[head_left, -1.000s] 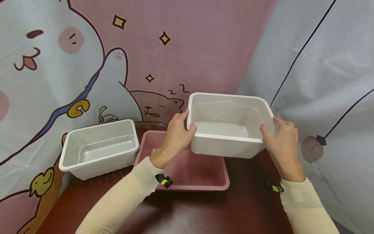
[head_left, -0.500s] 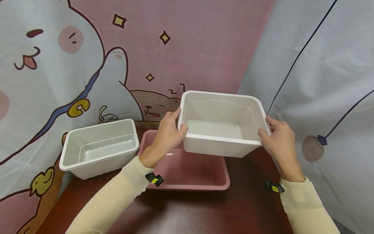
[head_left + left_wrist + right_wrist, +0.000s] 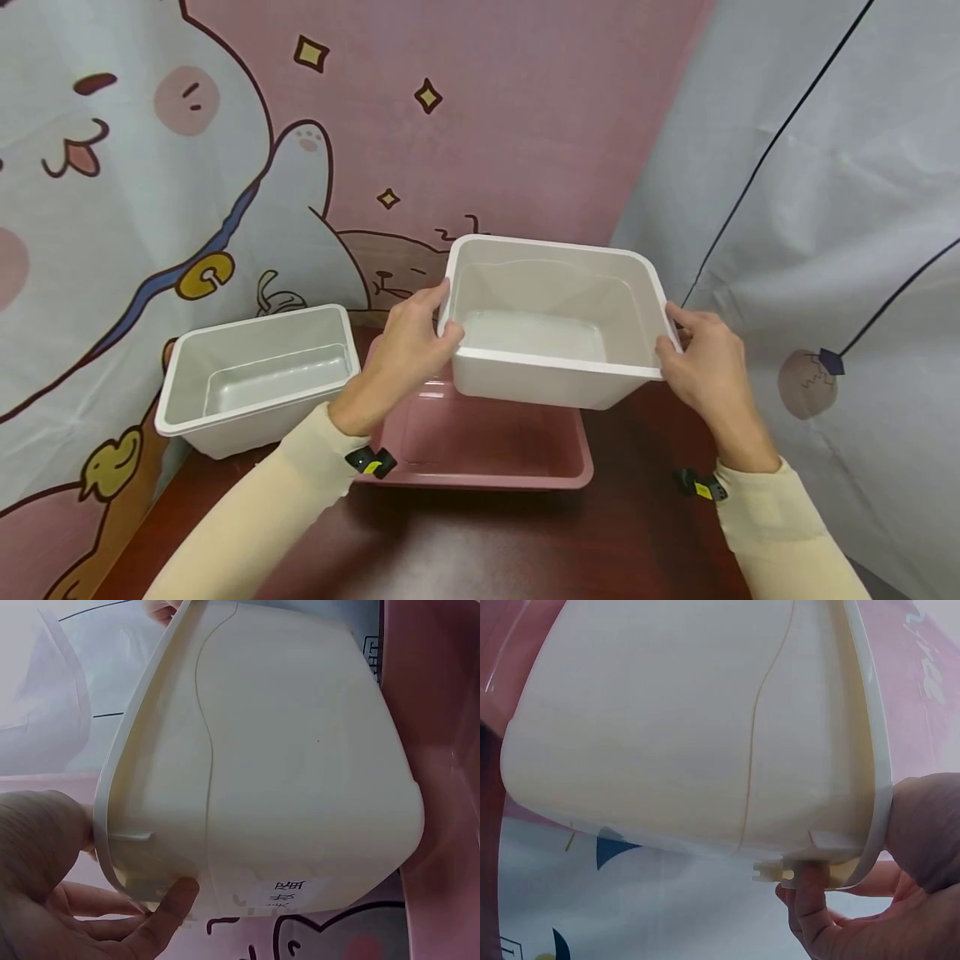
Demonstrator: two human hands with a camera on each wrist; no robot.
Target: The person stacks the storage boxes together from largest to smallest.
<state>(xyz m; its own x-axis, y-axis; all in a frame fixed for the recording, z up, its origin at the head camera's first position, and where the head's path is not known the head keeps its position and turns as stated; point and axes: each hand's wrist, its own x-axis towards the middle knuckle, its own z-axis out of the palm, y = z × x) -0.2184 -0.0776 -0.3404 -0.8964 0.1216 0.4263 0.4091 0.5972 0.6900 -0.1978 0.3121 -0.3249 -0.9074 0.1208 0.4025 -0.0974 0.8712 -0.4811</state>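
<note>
At 6 o'clock, below the centre of the head view, a pink tub (image 3: 480,481) sits on the dark red worktop (image 3: 480,542), its left end crossed by the left forearm and its far edge hidden by the white bin held above it. Toward 8 o'clock, just beside the pink tub, stands a pale grey bin (image 3: 255,427). A printed cloth (image 3: 525,108) fills 12 o'clock, and a plainer pale stretch hangs from 1 to 3 o'clock.

The white bin (image 3: 547,379) is between the two hands, its mouth tipped toward the wearer. At its 9 o'clock end the left hand (image 3: 401,354) pinches the rim, thumb on the near side and fingers behind; the left wrist view shows a label (image 3: 281,892) with dark characters close to the fingers. At its 3 o'clock end the right hand (image 3: 705,362) pinches the opposite rim.
</note>
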